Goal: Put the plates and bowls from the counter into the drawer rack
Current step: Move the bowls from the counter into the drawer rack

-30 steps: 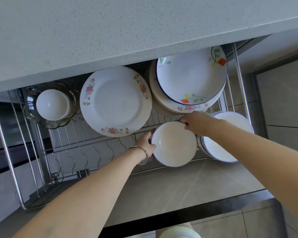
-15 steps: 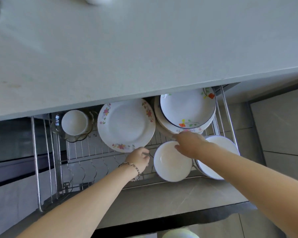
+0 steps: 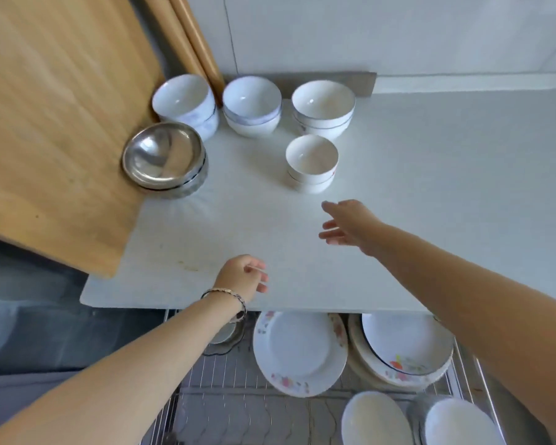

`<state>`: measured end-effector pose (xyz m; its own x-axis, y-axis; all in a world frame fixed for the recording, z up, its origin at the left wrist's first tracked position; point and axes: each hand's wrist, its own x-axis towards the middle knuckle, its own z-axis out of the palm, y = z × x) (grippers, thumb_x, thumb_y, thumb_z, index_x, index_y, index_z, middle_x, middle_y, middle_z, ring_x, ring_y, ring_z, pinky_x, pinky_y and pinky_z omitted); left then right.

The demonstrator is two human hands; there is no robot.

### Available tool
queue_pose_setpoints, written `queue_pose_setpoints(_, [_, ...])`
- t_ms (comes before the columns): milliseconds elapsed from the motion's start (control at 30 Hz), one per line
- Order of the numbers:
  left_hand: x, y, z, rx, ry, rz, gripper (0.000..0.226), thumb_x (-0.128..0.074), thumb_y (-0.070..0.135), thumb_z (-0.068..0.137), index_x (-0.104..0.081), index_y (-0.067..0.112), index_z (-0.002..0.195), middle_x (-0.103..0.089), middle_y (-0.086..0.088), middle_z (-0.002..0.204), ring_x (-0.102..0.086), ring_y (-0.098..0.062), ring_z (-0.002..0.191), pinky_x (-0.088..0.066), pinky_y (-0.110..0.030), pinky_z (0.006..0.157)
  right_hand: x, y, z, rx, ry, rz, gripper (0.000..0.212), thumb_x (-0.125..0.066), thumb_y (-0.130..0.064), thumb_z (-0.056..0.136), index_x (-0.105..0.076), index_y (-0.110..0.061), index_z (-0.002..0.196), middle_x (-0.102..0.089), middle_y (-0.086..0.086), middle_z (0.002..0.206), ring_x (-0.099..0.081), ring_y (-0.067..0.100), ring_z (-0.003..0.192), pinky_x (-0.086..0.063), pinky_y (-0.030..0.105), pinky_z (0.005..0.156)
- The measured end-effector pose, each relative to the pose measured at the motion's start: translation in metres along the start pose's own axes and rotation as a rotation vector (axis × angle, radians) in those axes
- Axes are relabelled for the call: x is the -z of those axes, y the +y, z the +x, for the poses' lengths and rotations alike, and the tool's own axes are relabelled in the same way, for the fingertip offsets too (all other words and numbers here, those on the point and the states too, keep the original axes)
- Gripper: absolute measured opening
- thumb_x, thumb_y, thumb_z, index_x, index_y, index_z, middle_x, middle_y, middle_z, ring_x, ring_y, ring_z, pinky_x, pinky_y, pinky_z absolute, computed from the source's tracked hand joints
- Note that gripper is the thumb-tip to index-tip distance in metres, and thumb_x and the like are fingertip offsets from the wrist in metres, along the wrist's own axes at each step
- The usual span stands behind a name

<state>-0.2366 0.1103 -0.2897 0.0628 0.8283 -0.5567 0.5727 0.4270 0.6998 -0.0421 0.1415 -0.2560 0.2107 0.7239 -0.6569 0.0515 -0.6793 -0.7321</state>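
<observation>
Both hands are empty above the white counter [image 3: 430,187]. My right hand [image 3: 350,228] reaches forward with fingers spread, a short way below a small stack of white bowls [image 3: 312,163]. My left hand [image 3: 243,277] hovers near the counter's front edge, fingers loosely curled. Further back stand three stacks of white bowls [image 3: 185,102] [image 3: 252,106] [image 3: 323,109] and a steel bowl [image 3: 164,159]. Below the counter, the wire drawer rack [image 3: 231,377] holds a floral plate [image 3: 299,351], a floral bowl stack [image 3: 405,351], and two white bowls [image 3: 374,419] [image 3: 459,422].
A large wooden cutting board [image 3: 55,123] lies on the left, with the steel bowl at its edge. Rolled wooden sticks [image 3: 193,36] lean against the white back wall. A glass dish [image 3: 225,340] with a white cup sits at the rack's left, partly hidden by my left wrist.
Both hands let go of the white bowl in the rack and rose over the counter. The view tilted up from the drawer to the countertop bowls.
</observation>
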Motion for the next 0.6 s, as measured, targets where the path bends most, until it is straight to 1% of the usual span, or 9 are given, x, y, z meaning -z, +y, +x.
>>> queue_pose_setpoints(67, [0.017,-0.003,0.015,0.014,0.018,-0.014,0.028,-0.033,-0.001,0.091,-0.057,0.013,0.092,-0.062,0.003,0.072,-0.059,-0.011,0.059,-0.042,-0.021,0.051,-0.010,-0.024,0.025,-0.058,0.034,0.113,0.051,-0.048,-0.033,0.095,-0.037,-0.001,0.133,-0.053,0.022,0.119,-0.067,0.033,0.094,-0.055,0.033,0.071])
queue_pose_setpoints(100, [0.023,-0.005,0.021,0.015,0.016,-0.015,0.028,-0.033,-0.001,0.091,-0.057,0.014,0.090,-0.062,0.004,0.072,-0.059,-0.010,0.059,-0.042,-0.021,0.052,-0.014,-0.033,0.037,-0.078,0.049,0.173,0.053,-0.048,-0.035,0.095,-0.035,-0.004,0.136,-0.050,0.025,0.126,-0.066,0.036,0.102,-0.056,0.036,0.073])
queue_pose_setpoints(167, [0.034,-0.013,0.033,0.017,-0.001,-0.022,0.029,-0.033,-0.002,0.091,-0.056,0.016,0.087,-0.062,0.004,0.070,-0.058,-0.009,0.058,-0.042,-0.020,0.054,-0.022,-0.047,0.061,-0.085,0.089,0.304,0.055,-0.047,-0.036,0.095,-0.030,-0.010,0.141,-0.044,0.026,0.132,-0.061,0.040,0.109,-0.055,0.039,0.079])
queue_pose_setpoints(267, [0.043,-0.026,0.047,0.025,-0.035,-0.031,0.032,-0.033,-0.002,0.090,-0.056,0.018,0.083,-0.063,0.005,0.070,-0.059,-0.009,0.058,-0.043,-0.021,0.056,-0.030,-0.049,0.085,-0.087,0.136,0.363,0.048,-0.045,-0.022,0.096,-0.029,-0.011,0.141,-0.039,0.020,0.139,-0.057,0.041,0.115,-0.053,0.044,0.088])
queue_pose_setpoints(333, [0.048,-0.031,0.054,0.030,-0.049,-0.041,0.034,-0.033,-0.002,0.091,-0.056,0.021,0.079,-0.063,0.005,0.070,-0.059,-0.009,0.058,-0.044,-0.022,0.059,-0.034,-0.042,0.093,-0.081,0.162,0.352,0.047,-0.042,-0.015,0.095,-0.030,-0.009,0.140,-0.040,0.017,0.136,-0.061,0.039,0.108,-0.055,0.043,0.086])
queue_pose_setpoints(433, [0.050,-0.033,0.056,0.027,-0.074,-0.066,0.036,-0.034,-0.002,0.090,-0.056,0.023,0.076,-0.063,0.005,0.071,-0.060,-0.009,0.059,-0.046,-0.022,0.061,-0.036,-0.034,0.095,-0.022,0.225,0.415,0.047,-0.039,-0.008,0.092,-0.033,-0.004,0.138,-0.042,0.015,0.121,-0.063,0.031,0.074,-0.056,0.040,0.086])
queue_pose_setpoints(467, [0.050,-0.031,0.055,0.023,-0.086,-0.078,0.034,-0.035,-0.002,0.089,-0.057,0.022,0.078,-0.063,0.005,0.071,-0.060,-0.009,0.059,-0.047,-0.023,0.062,-0.036,-0.032,0.091,-0.021,0.241,0.413,0.046,-0.039,-0.006,0.091,-0.034,-0.004,0.136,-0.042,0.016,0.117,-0.062,0.031,0.070,-0.057,0.039,0.084])
queue_pose_setpoints(533, [0.050,-0.025,0.051,0.016,-0.121,-0.124,0.030,-0.037,-0.002,0.089,-0.058,0.019,0.085,-0.063,0.003,0.073,-0.060,-0.010,0.062,-0.048,-0.024,0.062,-0.034,-0.023,0.077,-0.037,0.223,0.369,0.037,-0.039,-0.005,0.089,-0.039,-0.004,0.125,-0.047,0.018,0.113,-0.064,0.031,0.070,-0.061,0.036,0.073])
queue_pose_setpoints(600, [0.048,-0.016,0.043,0.017,-0.167,-0.233,0.022,-0.046,0.001,0.089,-0.059,0.014,0.099,-0.064,-0.001,0.080,-0.062,-0.013,0.065,-0.052,-0.026,0.064,-0.032,-0.008,0.057,-0.071,0.160,0.329,0.025,-0.040,-0.004,0.088,-0.039,-0.006,0.113,-0.052,0.019,0.105,-0.065,0.032,0.072,-0.060,0.033,0.065])
